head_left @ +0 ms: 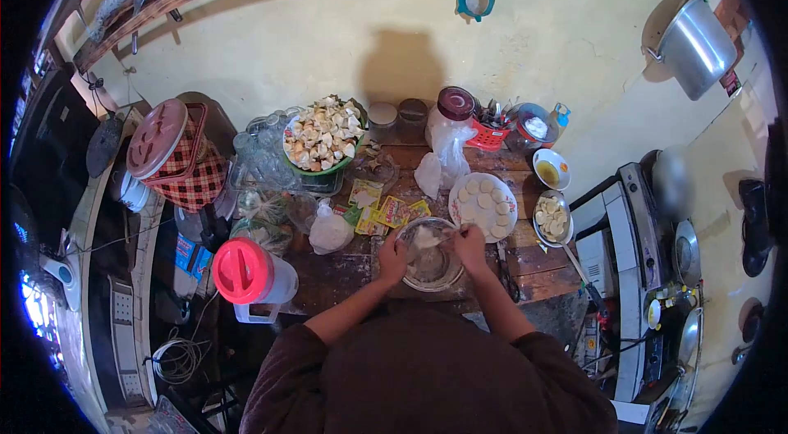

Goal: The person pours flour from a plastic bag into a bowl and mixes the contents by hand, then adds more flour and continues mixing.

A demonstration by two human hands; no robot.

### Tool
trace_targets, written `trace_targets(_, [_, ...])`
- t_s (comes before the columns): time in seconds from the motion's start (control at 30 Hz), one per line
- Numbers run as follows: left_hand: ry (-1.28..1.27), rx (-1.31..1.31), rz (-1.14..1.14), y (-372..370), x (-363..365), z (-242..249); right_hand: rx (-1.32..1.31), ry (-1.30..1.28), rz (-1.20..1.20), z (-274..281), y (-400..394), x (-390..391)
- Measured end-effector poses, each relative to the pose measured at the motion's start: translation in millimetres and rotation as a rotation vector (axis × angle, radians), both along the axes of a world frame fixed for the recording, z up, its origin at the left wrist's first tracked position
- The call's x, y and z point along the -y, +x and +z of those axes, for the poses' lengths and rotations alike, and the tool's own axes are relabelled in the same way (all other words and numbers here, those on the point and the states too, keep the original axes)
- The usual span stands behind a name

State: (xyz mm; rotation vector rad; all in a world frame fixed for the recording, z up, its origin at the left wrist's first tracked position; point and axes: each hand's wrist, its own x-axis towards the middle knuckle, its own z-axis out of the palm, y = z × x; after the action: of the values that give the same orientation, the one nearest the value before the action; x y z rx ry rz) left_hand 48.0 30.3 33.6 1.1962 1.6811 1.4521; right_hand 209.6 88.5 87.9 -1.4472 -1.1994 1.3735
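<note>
A round bowl with whitish contents stands near the table's front edge. At its left rim is my left hand, its fingers closed; what they grip is too small to make out. My right hand is closed at the upper right of the bowl. Between the hands, over the bowl, shows a pale piece, and I cannot tell which hand holds it. Behind my right hand lies a white plate with several flat round pale pieces. To its right, a smaller bowl holds more pale pieces and a utensil.
Colourful packets and a white plastic bag lie left of the bowl. A red-lidded pitcher stands at the front left. Farther back are a heaped green basin, jars, a red basket and a small yellow-filled bowl.
</note>
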Motion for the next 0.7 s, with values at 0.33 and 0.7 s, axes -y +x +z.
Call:
trace_targets(0.33, [0.059,-0.113,0.025,0.5,0.3,10.7,0.773,0.492,0.264,-20.8,-26.8,27.5])
trace_targets(0.7, [0.005,-0.145,-0.067,-3.2,-1.6,3.6,0.703,0.564,0.351,23.8,-10.1,6.5])
